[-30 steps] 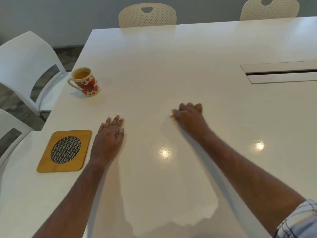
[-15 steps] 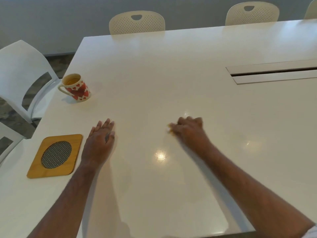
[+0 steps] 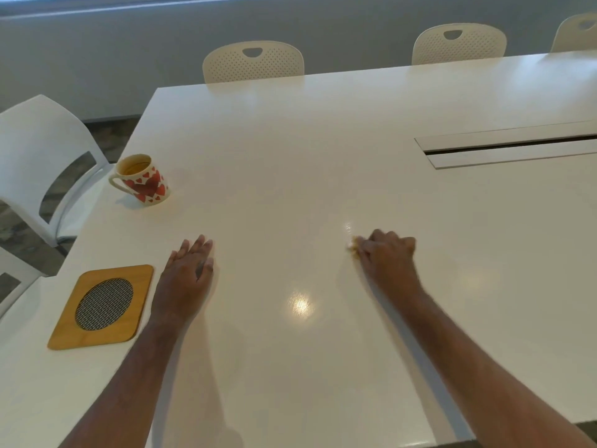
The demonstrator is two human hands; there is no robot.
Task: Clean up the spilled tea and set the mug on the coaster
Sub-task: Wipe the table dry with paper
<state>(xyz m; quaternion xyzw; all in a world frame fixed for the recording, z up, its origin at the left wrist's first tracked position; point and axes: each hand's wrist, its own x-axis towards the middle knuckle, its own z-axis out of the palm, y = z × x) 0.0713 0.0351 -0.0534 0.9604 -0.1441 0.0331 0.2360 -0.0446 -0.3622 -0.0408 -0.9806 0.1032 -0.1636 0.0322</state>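
the mug (image 3: 142, 181), white with red hearts and with some tea in it, stands upright near the counter's (image 3: 323, 140) far left edge, its handle turned out toward that edge. it stands on the bare counter, well apart from the coaster (image 3: 103, 307), a wooden square with a round mesh centre that lies nearer the person, along the same left side. so the mug's way to its place runs back toward the person and slightly left.

the left hand (image 3: 187, 276) lies open and flat, palm down on the counter, just beside the coaster's right edge and between coaster and mug in depth. it is plainly the nearer hand: the mug lies ahead of it and a little to the left, with nothing between them.

the right hand (image 3: 387, 257) is out toward the middle of the counter, well apart from the mug, curled closed and pressing down on a small crumpled wad (image 3: 352, 245) with a yellowish stain, probably a tissue, though only a scrap shows past the knuckles. a faint wet sheen sits just beyond the wad; how much tea remains there is too slight to tell.

by my reading the wiping is the step in hand, and the mug is not yet moved. when it comes to that, the left hand should take it, reaching forward and left to the body or handle, then drawing it back over the mesh circle, kept level so the tea stays in.
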